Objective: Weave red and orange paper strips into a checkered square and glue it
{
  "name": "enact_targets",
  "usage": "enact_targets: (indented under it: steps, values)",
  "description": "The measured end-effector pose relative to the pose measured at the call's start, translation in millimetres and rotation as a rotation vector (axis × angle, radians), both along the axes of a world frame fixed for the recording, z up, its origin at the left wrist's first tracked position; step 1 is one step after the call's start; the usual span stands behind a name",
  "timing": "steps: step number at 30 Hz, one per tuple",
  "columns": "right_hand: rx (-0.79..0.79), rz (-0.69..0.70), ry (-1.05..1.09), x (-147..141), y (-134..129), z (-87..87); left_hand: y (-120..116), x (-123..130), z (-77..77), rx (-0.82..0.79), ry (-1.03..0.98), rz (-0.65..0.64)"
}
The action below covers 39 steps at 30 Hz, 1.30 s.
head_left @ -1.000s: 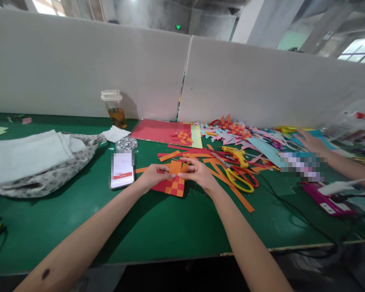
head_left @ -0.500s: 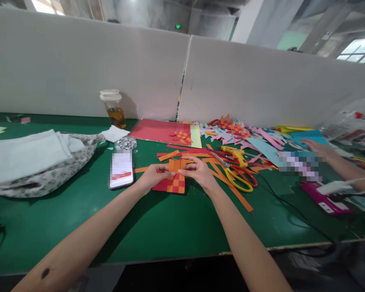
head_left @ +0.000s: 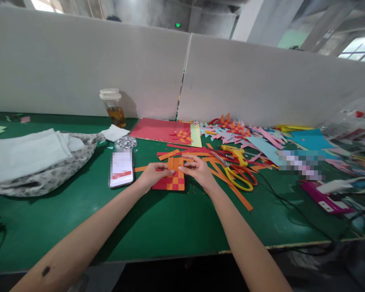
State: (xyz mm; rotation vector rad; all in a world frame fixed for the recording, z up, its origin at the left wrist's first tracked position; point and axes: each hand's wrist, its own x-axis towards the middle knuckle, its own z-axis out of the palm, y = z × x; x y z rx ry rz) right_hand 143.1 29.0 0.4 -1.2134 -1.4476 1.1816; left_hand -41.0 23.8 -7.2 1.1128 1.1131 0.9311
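Red-and-orange paper weave (head_left: 177,181) between two bare hands

The checkered weave is positioned at the middle of a green counter (head_left: 170,227), nearest the wearer; whether its lower edge is resting or slightly lifted cannot be told. Its left side is gripped by the left hand (head_left: 153,175), thumb in front. Its right edge, by the loose orange ends, is met by the right hand's (head_left: 202,174) thumb; whether that grip is pinched closed cannot be told. To the left, a phone (head_left: 121,183) is laid flat; to the right, loose orange strips (head_left: 243,198), yellow-handled scissors (head_left: 239,184) and a yellow glue gun (head_left: 239,154) are scattered. The weave is judged light, thin and easily creased or pulled loose, best held lightly by its woven edges, where the strips are locked together.
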Motion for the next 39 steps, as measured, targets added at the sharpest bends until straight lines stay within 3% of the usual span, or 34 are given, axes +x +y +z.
enact_targets:
  steps: [12, 20, 23, 39]
  values:
    - [0.054, 0.089, 0.035, -0.9, -1.5, 0.3, -0.2, 1.1, -2.0, 0.053, 0.033, -0.009]
    - [0.036, -0.026, 0.039, 2.1, 2.5, 0.7, 0.1, 0.5, 0.7, 0.016, 0.046, 0.045]
    - [-0.014, 0.000, 0.080, 1.8, 2.0, -0.1, -0.4, 0.1, 0.3, 0.006, 0.034, 0.054]
    - [0.034, 0.027, 0.075, 3.5, 2.5, -3.6, -0.2, -1.2, 0.3, -0.007, 0.053, -0.059]
